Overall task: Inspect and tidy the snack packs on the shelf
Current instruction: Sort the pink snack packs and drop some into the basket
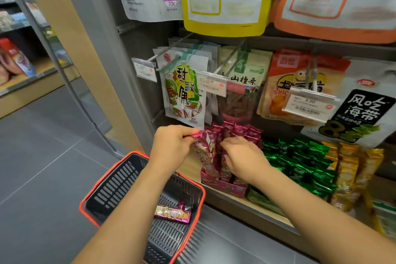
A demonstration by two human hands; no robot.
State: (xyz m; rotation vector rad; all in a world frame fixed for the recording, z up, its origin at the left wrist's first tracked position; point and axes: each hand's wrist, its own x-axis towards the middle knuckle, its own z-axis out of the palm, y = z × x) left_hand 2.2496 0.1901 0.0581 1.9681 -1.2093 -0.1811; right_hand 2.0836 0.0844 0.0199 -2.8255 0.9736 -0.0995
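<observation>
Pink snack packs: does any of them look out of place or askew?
Yes. The leftmost pack leans out of its row, pinched at the top by the left hand. A stray pack lies alone in the basket, off the shelf.

A dark slotted basket [120, 184] with a red rim stands on the grey tiled floor [42, 156], just beside the shelf unit. One pink wrapped pack [172, 214] lies inside it. Three clear price tags [212, 83] sit on the ends of metal hooks [230, 55]. A beige wooden side panel [96, 83] stands at the left, and beyond it is a blurred far shelf [25, 75].
</observation>
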